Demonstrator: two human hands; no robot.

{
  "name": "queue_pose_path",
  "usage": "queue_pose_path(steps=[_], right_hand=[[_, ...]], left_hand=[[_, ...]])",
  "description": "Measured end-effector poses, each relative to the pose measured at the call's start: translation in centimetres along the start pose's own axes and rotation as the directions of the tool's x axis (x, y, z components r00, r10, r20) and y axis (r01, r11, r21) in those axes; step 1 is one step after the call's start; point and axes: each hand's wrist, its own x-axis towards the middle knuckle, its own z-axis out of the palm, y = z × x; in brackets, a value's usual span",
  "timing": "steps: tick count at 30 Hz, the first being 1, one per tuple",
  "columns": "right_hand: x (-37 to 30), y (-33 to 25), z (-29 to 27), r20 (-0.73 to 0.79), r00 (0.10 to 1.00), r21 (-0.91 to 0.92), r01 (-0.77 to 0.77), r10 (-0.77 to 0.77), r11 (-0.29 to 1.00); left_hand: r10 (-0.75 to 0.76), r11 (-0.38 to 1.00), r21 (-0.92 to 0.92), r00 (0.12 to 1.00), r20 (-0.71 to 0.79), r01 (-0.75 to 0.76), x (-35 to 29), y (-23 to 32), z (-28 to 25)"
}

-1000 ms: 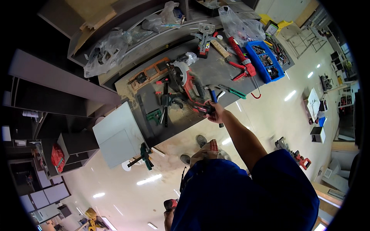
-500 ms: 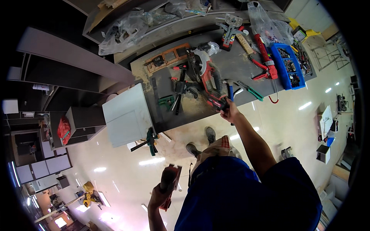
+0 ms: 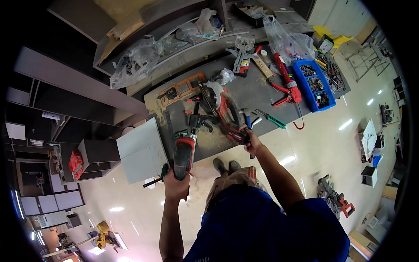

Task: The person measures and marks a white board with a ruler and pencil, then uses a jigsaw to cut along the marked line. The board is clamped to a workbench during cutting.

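My left hand (image 3: 177, 185) is wrapped round a red-and-black power tool (image 3: 184, 153), whose exact kind I cannot make out. It is over the near left edge of the dark workbench (image 3: 209, 146). My right hand (image 3: 252, 143) is closed on the rear end of a red-and-black circular saw (image 3: 227, 111), which lies on the bench with its pale round guard pointing away from me. Just right of that hand are a blue-handled hammer (image 3: 248, 120) and a green-handled tool (image 3: 274, 120). Black-and-red clamps (image 3: 196, 115) lie between the two power tools.
A white board (image 3: 142, 150) juts out at the bench's left. Toward the right lie a red caulking gun (image 3: 288, 81) and a blue bin (image 3: 312, 70) of small parts. Plastic bags (image 3: 135, 61) hang over the shelf behind. Another machine (image 3: 334, 196) stands on the floor at right.
My left hand has come up and forward with the power tool, from beside my body to the bench edge. My right hand stays on the circular saw. The head view has shifted slightly.
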Motion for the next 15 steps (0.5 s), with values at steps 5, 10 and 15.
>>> queue_pose_path(steps=[5, 10, 15], right_hand=[[-1.0, -0.2, -1.5, -0.152, 0.988, -0.077, 0.014, -0.026, 0.997], [-1.7, 0.1, -1.6, -0.083, 0.996, -0.082, 0.01, -0.017, 0.997], [-1.2, 0.3, -3.5, 0.006, 1.0, -0.075, 0.023, -0.023, 0.997]], left_hand=[[-0.182, 0.983, 0.012, 0.982, 0.045, 0.181, 4.4, -2.7, 1.2], [-0.089, 0.958, 0.268, 0.995, -0.051, 0.1, 8.8, -4.7, 3.6], [-0.067, 0.863, 0.504, 0.997, 0.046, 0.035, 14.8, -8.9, 6.6]])
